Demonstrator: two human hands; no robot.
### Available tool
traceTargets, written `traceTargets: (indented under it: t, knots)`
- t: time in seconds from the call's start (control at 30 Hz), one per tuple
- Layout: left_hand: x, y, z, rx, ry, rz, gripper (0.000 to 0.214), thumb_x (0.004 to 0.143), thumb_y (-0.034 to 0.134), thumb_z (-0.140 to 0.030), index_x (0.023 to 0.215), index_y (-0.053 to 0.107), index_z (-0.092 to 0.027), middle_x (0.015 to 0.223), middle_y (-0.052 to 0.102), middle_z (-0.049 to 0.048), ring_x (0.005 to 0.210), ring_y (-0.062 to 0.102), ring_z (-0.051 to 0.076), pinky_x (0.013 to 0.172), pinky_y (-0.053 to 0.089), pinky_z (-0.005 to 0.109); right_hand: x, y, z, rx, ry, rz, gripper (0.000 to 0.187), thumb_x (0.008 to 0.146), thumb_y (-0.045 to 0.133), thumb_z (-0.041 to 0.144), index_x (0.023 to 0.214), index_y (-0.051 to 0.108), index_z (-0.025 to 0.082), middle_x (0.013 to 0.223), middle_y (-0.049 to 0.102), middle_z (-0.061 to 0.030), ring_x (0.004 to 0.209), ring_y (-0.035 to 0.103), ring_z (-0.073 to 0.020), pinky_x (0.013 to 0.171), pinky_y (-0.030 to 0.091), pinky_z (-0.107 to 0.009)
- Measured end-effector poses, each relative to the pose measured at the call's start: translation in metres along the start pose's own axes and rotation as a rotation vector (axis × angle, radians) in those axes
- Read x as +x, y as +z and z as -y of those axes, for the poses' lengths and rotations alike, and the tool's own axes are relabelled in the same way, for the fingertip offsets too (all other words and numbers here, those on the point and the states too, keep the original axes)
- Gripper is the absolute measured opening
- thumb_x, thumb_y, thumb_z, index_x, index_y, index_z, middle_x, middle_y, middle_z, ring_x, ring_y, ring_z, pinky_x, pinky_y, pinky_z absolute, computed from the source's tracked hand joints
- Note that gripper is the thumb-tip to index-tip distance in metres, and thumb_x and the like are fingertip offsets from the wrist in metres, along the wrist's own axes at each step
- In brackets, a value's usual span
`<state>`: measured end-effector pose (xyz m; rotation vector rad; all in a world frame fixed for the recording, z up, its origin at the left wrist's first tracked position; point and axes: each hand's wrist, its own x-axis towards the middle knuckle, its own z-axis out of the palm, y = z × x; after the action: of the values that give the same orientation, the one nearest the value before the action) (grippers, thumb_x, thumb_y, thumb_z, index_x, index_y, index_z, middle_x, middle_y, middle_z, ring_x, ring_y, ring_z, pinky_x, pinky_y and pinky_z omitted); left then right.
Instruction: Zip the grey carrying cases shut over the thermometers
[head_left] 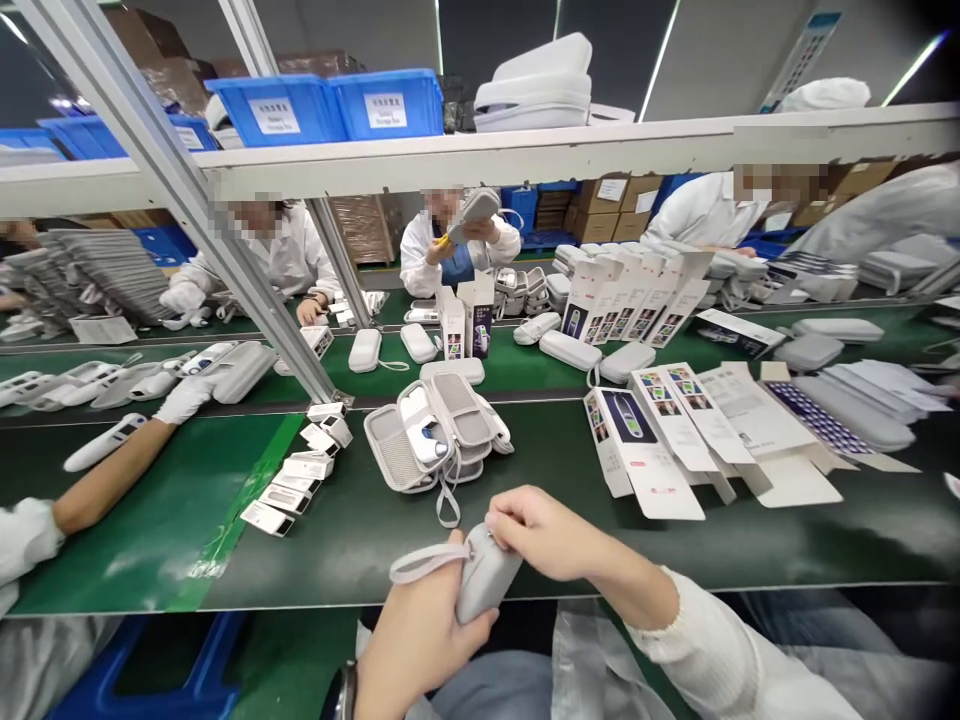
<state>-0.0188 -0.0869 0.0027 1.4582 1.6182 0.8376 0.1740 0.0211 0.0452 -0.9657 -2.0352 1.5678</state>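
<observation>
My left hand (420, 630) grips a small grey zip case (484, 580) from below, at the near edge of the green belt (360, 540). Its white wrist strap (417, 563) loops over that hand. My right hand (544, 535) is closed in a pinch at the top of the case, fingers pressed together on its upper edge. Just beyond, an open grey case (431, 435) lies on the belt with a white handheld device inside it, stacked on other cases.
Flat printed cartons (649, 455) lie to the right, small white boxes (296, 480) to the left. A co-worker's gloved hand (184, 398) reaches in from the left. Other people in white coats work across the line. A slanted metal post (225, 260) and a shelf with blue bins (330, 105) stand ahead.
</observation>
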Motion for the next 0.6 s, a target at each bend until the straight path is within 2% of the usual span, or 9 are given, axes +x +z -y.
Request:
traceTargets:
  t: [0.1,0.17,0.2,0.3,0.33,0.4,0.47,0.5,0.6]
  knots:
    - [0.004,-0.002,-0.011,-0.173,0.022,-0.01,0.043,0.052,0.09,-0.029,0.093,0.076,-0.028,0.083,0.072,0.0074,0.082,0.065,0.033,0.081,0.048,0.036,-0.008,0.003,0.007,-0.27,-0.176,-0.063,0.035,0.093,0.052,0.026,0.06,0.043,0.02,0.054,0.039,0.0049,0.052,0.032,-0.01,0.055,0.022,-0.027]
    - [0.011,-0.001,-0.009,-0.175,0.073,0.046,0.042,0.049,0.091,-0.028,0.088,0.077,-0.031,0.07,0.07,0.0037,0.066,0.063,0.029,0.069,0.048,0.033,-0.01,0.006,0.0,-0.229,-0.241,-0.091,0.033,0.095,0.052,0.028,0.064,0.048,0.02,0.057,0.044,0.0037,0.054,0.037,-0.0112,0.057,0.027,-0.027]
    - [0.016,0.001,-0.005,-0.168,0.086,0.061,0.044,0.048,0.092,-0.028,0.089,0.077,-0.031,0.069,0.071,0.0032,0.063,0.063,0.029,0.066,0.048,0.032,-0.01,0.008,-0.008,-0.163,-0.252,-0.171,0.03,0.096,0.051,0.031,0.068,0.052,0.02,0.062,0.049,0.0021,0.057,0.041,-0.0124,0.059,0.031,-0.026]
    - [0.036,0.009,0.008,-0.207,0.03,-0.006,0.056,0.046,0.094,-0.032,0.1,0.078,-0.028,0.086,0.078,0.009,0.079,0.069,0.035,0.072,0.053,0.036,-0.01,0.016,-0.04,0.067,-0.258,-0.492,0.027,0.098,0.051,0.043,0.106,0.063,0.02,0.097,0.063,-0.0075,0.081,0.055,-0.0188,0.074,0.044,-0.03]
    - [0.044,0.013,0.011,-0.238,0.002,-0.044,0.057,0.049,0.093,-0.036,0.103,0.078,-0.026,0.095,0.079,0.0112,0.088,0.07,0.037,0.077,0.054,0.038,-0.011,0.02,-0.05,0.142,-0.257,-0.491,0.038,0.097,0.054,0.047,0.122,0.059,0.02,0.11,0.062,-0.0107,0.091,0.057,-0.0214,0.081,0.046,-0.033]
    - [0.057,0.023,0.014,-0.302,-0.02,-0.107,0.053,0.06,0.087,-0.047,0.107,0.077,-0.023,0.106,0.077,0.0138,0.1,0.069,0.04,0.086,0.053,0.041,-0.012,0.026,-0.064,0.279,-0.257,-0.33,0.06,0.094,0.059,0.052,0.143,0.045,0.021,0.125,0.059,-0.014,0.106,0.059,-0.0253,0.09,0.047,-0.037]
    - [0.066,0.03,0.012,-0.345,-0.002,-0.181,0.053,0.07,0.079,-0.056,0.11,0.074,-0.021,0.106,0.076,0.015,0.102,0.068,0.04,0.087,0.053,0.042,-0.009,0.027,-0.072,0.379,-0.24,-0.213,0.071,0.092,0.064,0.054,0.149,0.038,0.021,0.123,0.061,-0.0139,0.107,0.061,-0.0258,0.09,0.049,-0.038]
    - [0.069,0.032,0.01,-0.348,0.011,-0.243,0.056,0.072,0.076,-0.059,0.113,0.073,-0.021,0.106,0.075,0.0155,0.1,0.068,0.039,0.085,0.053,0.042,-0.004,0.023,-0.073,0.405,-0.223,-0.229,0.074,0.09,0.066,0.055,0.149,0.037,0.021,0.119,0.063,-0.0132,0.102,0.063,-0.025,0.087,0.05,-0.037]
    - [0.07,0.032,0.006,-0.334,-0.013,-0.427,0.064,0.074,0.072,-0.065,0.121,0.068,-0.022,0.11,0.071,0.0159,0.087,0.066,0.033,0.073,0.053,0.038,0.031,-0.012,-0.075,0.442,-0.118,-0.498,0.069,0.086,0.068,0.059,0.137,0.046,0.017,0.103,0.068,-0.0106,0.085,0.067,-0.0218,0.074,0.052,-0.033]
